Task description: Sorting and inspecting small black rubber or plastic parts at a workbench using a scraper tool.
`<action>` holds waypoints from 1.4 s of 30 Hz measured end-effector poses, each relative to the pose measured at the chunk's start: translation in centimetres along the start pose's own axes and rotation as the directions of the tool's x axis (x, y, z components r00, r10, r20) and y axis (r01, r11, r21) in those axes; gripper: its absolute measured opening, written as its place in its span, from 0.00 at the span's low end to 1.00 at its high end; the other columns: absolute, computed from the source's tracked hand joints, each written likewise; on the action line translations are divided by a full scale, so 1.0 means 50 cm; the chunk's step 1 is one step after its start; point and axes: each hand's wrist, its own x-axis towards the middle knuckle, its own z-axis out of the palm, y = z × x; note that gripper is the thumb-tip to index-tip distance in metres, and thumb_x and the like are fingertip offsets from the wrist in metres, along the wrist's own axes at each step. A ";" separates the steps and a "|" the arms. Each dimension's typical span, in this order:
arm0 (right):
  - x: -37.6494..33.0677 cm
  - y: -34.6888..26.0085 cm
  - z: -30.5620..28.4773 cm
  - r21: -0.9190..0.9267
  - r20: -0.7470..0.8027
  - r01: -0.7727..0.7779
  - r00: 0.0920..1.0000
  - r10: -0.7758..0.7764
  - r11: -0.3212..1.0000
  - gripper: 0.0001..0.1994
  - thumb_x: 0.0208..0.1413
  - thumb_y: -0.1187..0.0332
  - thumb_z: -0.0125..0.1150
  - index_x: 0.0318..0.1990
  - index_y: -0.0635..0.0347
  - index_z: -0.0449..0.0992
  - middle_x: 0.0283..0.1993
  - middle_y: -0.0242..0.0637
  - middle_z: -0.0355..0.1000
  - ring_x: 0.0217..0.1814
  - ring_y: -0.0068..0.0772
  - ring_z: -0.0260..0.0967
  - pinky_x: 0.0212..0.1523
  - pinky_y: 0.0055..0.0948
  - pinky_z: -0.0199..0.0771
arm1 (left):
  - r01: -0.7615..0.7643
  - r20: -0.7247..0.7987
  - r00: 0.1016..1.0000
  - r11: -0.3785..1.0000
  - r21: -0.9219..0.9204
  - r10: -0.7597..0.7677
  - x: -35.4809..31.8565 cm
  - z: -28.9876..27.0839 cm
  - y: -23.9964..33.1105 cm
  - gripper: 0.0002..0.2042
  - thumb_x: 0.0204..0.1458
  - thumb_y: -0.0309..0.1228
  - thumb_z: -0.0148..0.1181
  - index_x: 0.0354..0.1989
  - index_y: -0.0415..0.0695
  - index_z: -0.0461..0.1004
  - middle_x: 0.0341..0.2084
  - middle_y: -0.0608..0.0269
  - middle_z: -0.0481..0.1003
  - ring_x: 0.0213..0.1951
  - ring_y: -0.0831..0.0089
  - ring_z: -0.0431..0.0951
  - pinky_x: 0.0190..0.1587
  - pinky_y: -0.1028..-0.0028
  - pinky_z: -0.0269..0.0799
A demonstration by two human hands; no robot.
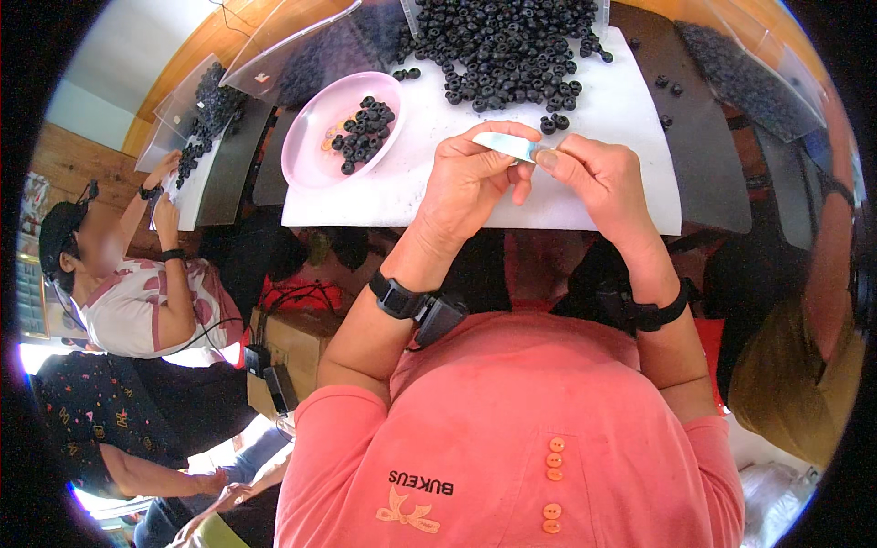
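In front of me, over the white sheet (402, 205), both hands are raised and meet at one small item. My left hand (466, 183) is closed around a slim white and pale-blue tool (505, 144), like a small handle with a tapered end. My right hand (603, 183) is closed in a pinch at the tool's other end; what its fingertips hold is hidden. Just beyond the hands lies a big heap of small black ring-like pieces (512, 64) with holes. At the left stands a pink plate (300, 151) bearing several of these black pieces and a few orange-yellow bits.
Clear plastic bins (297, 46) of black pieces stand at the back left, and another bin (754, 78) at the right. A few loose pieces (669, 86) lie on the dark table. People sit at the left (151, 301) and right (795, 365).
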 end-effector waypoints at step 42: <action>-0.007 -0.005 -0.004 0.021 -0.001 0.031 1.000 -0.031 0.999 0.19 0.59 0.56 0.63 0.22 0.61 0.73 0.13 0.36 0.61 0.15 0.25 0.55 0.19 0.30 0.55 | -0.016 -0.115 0.993 0.999 0.045 0.021 -0.019 0.025 0.016 0.11 0.60 0.22 0.52 0.48 0.32 0.75 0.33 0.56 0.76 0.31 0.71 0.75 0.26 0.73 0.74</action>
